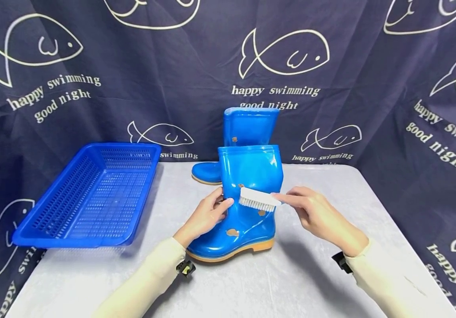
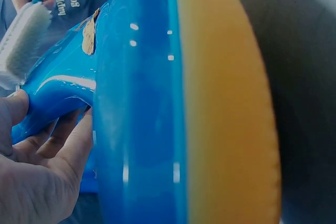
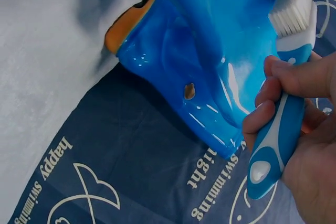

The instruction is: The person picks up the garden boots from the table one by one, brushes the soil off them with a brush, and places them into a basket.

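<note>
A glossy blue rain boot (image 1: pixel 248 172) with a tan sole stands upright, toe to the left, brown patches on its shaft and foot. My left hand (image 1: pixel 207 214) grips the front of its shaft near the ankle, thumb on the near side, fingers behind, as the left wrist view shows. My right hand (image 1: pixel 317 214) holds a scrub brush (image 1: pixel 257 199) by its blue and white handle (image 3: pixel 278 135). The white bristles (image 3: pixel 290 17) overlap the shaft in the head view, between two brown patches.
A second blue boot (image 1: pixel 249 126) stands behind the first, near the back edge of the table (image 1: pixel 319 291). At the left, a blue plastic basket (image 1: pixel 140 221) with slotted walls sits on the table. Dark cloth (image 1: pixel 196 66) with fish drawings surrounds the table.
</note>
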Motion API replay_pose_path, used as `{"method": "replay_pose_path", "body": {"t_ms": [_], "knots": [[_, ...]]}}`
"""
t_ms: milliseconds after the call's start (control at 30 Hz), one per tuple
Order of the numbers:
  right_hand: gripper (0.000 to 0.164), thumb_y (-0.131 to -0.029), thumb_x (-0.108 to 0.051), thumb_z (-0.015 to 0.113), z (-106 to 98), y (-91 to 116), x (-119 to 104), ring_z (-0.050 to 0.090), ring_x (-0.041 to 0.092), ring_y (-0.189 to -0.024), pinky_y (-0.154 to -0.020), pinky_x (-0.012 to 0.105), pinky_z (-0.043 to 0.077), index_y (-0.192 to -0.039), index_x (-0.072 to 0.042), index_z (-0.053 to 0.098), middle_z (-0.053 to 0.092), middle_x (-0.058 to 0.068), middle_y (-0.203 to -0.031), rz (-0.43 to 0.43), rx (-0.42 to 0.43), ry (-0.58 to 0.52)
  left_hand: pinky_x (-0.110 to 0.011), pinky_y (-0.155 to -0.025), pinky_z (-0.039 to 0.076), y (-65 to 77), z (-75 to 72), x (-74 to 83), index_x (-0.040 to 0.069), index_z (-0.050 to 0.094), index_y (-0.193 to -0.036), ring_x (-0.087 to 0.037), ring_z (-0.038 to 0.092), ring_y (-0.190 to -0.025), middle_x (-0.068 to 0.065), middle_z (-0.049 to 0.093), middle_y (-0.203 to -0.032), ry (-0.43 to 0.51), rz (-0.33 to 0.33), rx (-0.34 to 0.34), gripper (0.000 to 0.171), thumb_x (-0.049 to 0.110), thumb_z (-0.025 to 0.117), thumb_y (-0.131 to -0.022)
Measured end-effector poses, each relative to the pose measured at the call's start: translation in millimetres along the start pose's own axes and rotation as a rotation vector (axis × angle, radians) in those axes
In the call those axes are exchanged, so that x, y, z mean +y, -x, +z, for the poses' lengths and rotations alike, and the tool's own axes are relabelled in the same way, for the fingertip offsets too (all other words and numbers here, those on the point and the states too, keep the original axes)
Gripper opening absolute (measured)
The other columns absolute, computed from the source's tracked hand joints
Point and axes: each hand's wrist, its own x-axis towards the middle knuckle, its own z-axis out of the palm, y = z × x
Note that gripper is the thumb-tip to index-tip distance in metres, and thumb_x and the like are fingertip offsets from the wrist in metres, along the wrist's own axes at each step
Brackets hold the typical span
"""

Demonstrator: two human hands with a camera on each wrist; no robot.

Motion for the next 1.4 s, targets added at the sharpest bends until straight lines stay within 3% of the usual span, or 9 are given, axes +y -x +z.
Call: {"method": "replay_pose_path", "body": {"t_ms": [133, 267, 467, 733, 900, 1067, 1200, 1400], "knots": [[0.065, -0.075, 0.023, 0.063, -2, -5, 2, 0.057, 0.010, -0.080, -0.069, 0.023, 0.049, -0.126, -0.016, 0.071, 0.066, -0.001, -0.092, 0.001, 0.105, -0.021, -0.051, -0.100, 0.056, 1.5, 0.4, 0.0, 0.024, 0.044, -0.147, -0.029, 0.066, -0.122, -0.010, 0.064, -0.135, 0.000, -0.005, 0.000, 0.049, 0.046, 0.050, -0.104], [0.064, -0.075, 0.022, 0.065, 1, -20, 3, 0.058, 0.014, -0.081, -0.068, 0.027, 0.050, -0.125, -0.017, 0.072, 0.068, 0.002, -0.094, -0.012, 0.166, -0.005, -0.051, -0.100, 0.056, 2.5, 0.2, 1.2, 0.025, 0.045, -0.146, -0.029, 0.066, -0.122, -0.010, 0.064, -0.135, -0.006, -0.009, 0.009, 0.047, 0.046, 0.050, -0.104], [0.065, -0.077, 0.023, 0.065, 9, -26, 3, 0.058, 0.015, -0.078, -0.065, 0.029, 0.053, -0.129, -0.016, 0.070, 0.067, 0.005, -0.091, -0.022, 0.069, -0.034, -0.051, -0.101, 0.055, 0.7, 1.2, 4.1, 0.028, 0.042, -0.150, -0.029, 0.063, -0.126, -0.010, 0.061, -0.140, -0.001, -0.022, -0.018, 0.050, 0.047, 0.051, -0.104], [0.065, -0.078, 0.021, 0.063, 2, -1, 4, 0.053, 0.007, -0.077, -0.067, 0.026, 0.051, -0.129, -0.019, 0.070, 0.062, -0.003, -0.087, -0.012, -0.019, -0.021, -0.052, -0.101, 0.054, 0.3, 1.3, 5.4, 0.023, 0.039, -0.152, -0.032, 0.063, -0.127, -0.012, 0.060, -0.141, -0.006, -0.017, -0.013, 0.054, 0.045, 0.049, -0.105], [0.064, -0.077, 0.021, 0.066, -4, 10, 5, 0.056, 0.007, -0.081, -0.069, 0.021, 0.051, -0.128, -0.018, 0.070, 0.065, -0.003, -0.093, -0.025, 0.015, -0.035, -0.053, -0.103, 0.053, 1.5, 2.2, 6.0, 0.025, 0.038, -0.153, -0.032, 0.062, -0.128, -0.012, 0.060, -0.141, -0.003, -0.032, -0.012, 0.055, 0.047, 0.050, -0.104], [0.066, -0.077, 0.022, 0.065, -9, 0, 6, 0.055, 0.005, -0.077, -0.068, 0.015, 0.044, -0.129, -0.018, 0.070, 0.066, -0.004, -0.093, -0.032, 0.108, -0.090, -0.051, -0.102, 0.054, 3.1, 2.5, 5.2, 0.023, 0.039, -0.152, -0.031, 0.063, -0.126, -0.012, 0.061, -0.139, -0.007, -0.017, -0.009, 0.055, 0.047, 0.050, -0.104], [0.064, -0.079, 0.020, 0.066, -6, -10, 7, 0.054, 0.006, -0.077, -0.064, 0.019, 0.045, -0.129, -0.021, 0.070, 0.067, -0.005, -0.094, -0.017, 0.131, -0.077, -0.052, -0.101, 0.055, 3.6, 2.4, 3.2, 0.024, 0.040, -0.151, -0.032, 0.063, -0.127, -0.013, 0.061, -0.140, 0.008, -0.009, -0.011, 0.054, 0.047, 0.051, -0.104], [0.062, -0.079, 0.018, 0.065, 10, -15, 7, 0.057, 0.009, -0.076, -0.064, 0.027, 0.051, -0.128, -0.020, 0.070, 0.067, -0.001, -0.089, -0.016, 0.086, -0.058, -0.052, -0.100, 0.055, 2.4, 3.1, 3.1, 0.024, 0.042, -0.150, -0.033, 0.062, -0.128, -0.013, 0.060, -0.141, 0.005, -0.008, -0.001, 0.050, 0.045, 0.050, -0.104]]}}
